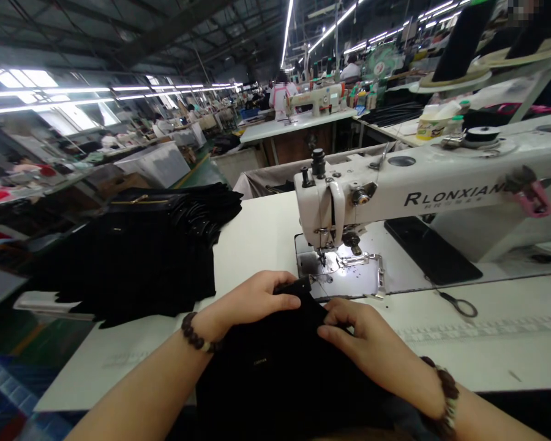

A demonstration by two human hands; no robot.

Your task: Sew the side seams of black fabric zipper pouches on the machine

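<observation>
A black fabric piece [275,373] with a small label hangs over the table's front edge, held up by both hands. My left hand [261,297] pinches its upper edge between thumb and fingers, close to the needle plate. On the other side, my right hand [353,327] grips the right edge of the same piece with curled fingers. Just beyond the hands is the sewing machine [326,208], its needle area and shiny metal plate [353,275] in plain sight. The fabric's top corner reaches the plate's near left edge and is not under the presser foot.
On the left a stack of black fabric pieces [165,245], the top one zippered, overhangs the table [252,233]. Right of the needle lie a black phone [431,248] and small scissors [459,303]. Thread cones [463,43] stand at upper right. Another sewing machine [314,101] and people are farther back.
</observation>
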